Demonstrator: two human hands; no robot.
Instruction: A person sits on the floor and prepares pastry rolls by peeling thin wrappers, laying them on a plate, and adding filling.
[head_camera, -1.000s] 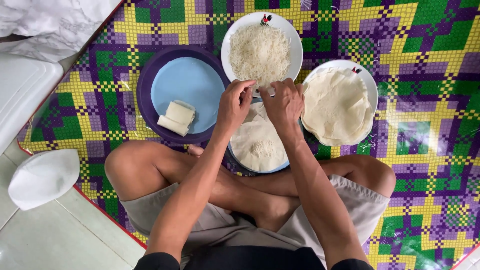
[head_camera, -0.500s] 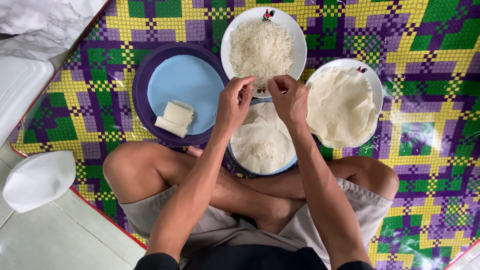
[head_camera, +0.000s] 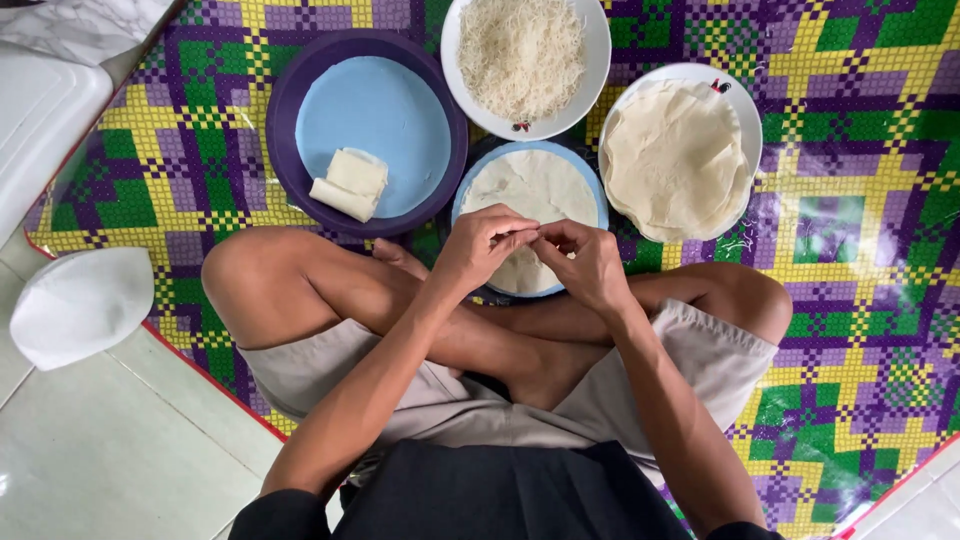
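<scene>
- Wrapper (head_camera: 530, 190) lies flat on a blue plate (head_camera: 592, 185), right in front of the crossed legs.
- It looks thin, soft & light. Prob tears easy, maybe a bit sticky. Best to lift it by the edge w/ fingertips, not the middle.
- Left hand (head_camera: 480, 248) & right hand (head_camera: 585, 262) meet just above the near part of the wrapper. Fingertips pinched together, tip to tip. Can't tell if they hold a bit of noodle or wrapper edge, too small.
- White bowl (head_camera: 590, 60) at the top: full of thin white noodles (head_camera: 520, 50).
- White plate (head_camera: 735, 100) on the right: a stack of more wrappers (head_camera: 675, 160).
- Purple tray (head_camera: 290, 130) on the left w/ a light blue inside: two white rolls (head_camera: 348, 184), touching.
- All sit on a bright checked mat (head_camera: 850, 200).
- White cap (head_camera: 80, 305) lies on the floor, well apart.
</scene>
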